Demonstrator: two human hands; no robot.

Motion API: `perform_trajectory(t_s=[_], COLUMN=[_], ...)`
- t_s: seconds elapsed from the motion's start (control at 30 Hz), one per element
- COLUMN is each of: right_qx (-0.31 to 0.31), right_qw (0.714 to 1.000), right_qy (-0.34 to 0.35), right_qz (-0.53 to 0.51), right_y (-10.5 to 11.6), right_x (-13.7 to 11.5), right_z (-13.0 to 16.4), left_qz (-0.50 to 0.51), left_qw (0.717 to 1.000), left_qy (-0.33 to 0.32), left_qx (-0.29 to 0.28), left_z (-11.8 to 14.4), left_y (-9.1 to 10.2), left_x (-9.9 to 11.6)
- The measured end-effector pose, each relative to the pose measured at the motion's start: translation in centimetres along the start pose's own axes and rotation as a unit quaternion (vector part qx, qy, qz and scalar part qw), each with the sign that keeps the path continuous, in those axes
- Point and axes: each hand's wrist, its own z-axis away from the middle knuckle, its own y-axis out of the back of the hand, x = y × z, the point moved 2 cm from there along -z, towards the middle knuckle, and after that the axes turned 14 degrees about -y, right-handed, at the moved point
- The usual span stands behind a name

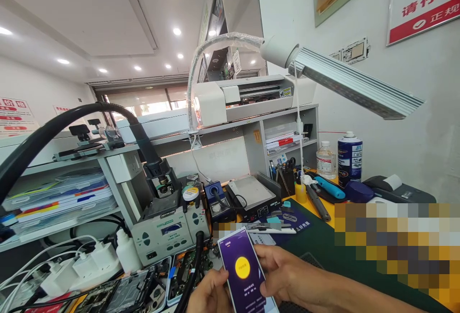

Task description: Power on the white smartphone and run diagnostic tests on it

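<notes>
Both hands are on it: the left hand (212, 291) has fingers and thumb along the left edge of a white-framed smartphone (245, 277), while the right hand (282, 272) grasps the other side, thumb laid over the screen. So the grip is closed on the phone from both flanks, down at bottom centre of the frame. Lit display here, purple with a yellow disc!

The danger, I'd judge, is that right thumb: a stray press could set off something on the screen. And with the hold on thin edges, a slackened finger might let the phone slip toward the circuit boards (182, 271) at lower left, or the left hand could snag the black hose (199, 250) just beside it.

The long axis leans, top end up and slightly left, lower end running off the bottom of the frame, screen facing the camera.

Further out, a green mat (319, 240) at lower right, a rework station (168, 243) left of centre, a heating plate (253, 191) beyond the phone, and a bar lamp (355, 83) upper right.
</notes>
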Motion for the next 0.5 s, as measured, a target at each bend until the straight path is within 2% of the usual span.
perform_trajectory(t_s=[0.17,0.3,0.4,0.5], right_qx=[0.005,-0.001,0.023,0.061], right_qw=[1.000,1.000,1.000,0.998], right_qy=[0.008,0.002,0.002,0.006], right_qz=[-0.010,-0.015,-0.003,0.014], right_y=[0.1,0.3,0.4,0.3], right_x=[0.0,0.3,0.6,0.7], right_z=[0.0,0.0,-0.2,-0.5], left_qz=[0.008,0.021,0.034,0.043], left_qw=[1.000,0.999,0.996,0.995], left_qy=[-0.003,-0.010,-0.004,0.007], left_qx=[0.000,0.045,0.079,0.087], left_z=[-0.1,-0.3,-0.3,-0.1], left_y=[0.1,0.7,1.0,0.8], left_x=[0.0,-0.4,-0.7,-0.9])
